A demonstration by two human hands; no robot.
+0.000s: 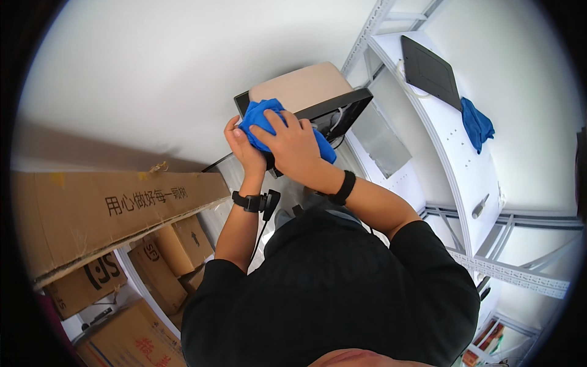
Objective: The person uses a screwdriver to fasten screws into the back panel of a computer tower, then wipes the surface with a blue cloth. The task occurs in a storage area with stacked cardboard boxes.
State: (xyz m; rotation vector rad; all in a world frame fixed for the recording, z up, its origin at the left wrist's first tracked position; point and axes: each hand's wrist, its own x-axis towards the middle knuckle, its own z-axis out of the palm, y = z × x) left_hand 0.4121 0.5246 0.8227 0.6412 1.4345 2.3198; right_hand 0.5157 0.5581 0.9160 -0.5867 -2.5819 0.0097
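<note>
A crumpled blue cloth lies between my two hands, over the near left corner of a black-framed boxy thing with a beige top. My right hand presses down on the cloth with bent fingers, and part of the cloth shows under the wrist side. At the cloth's left edge my left hand grips it, thumb up; its other fingers are mostly hidden. A dark side of the boxy thing faces right, with a pale cable at it. What kind of thing it is I cannot tell.
White metal shelving stands on the right, bearing a flat black panel, a second blue cloth and a grey-handled tool. On the left, a long cardboard box lies above several smaller cartons. A white wall rises behind.
</note>
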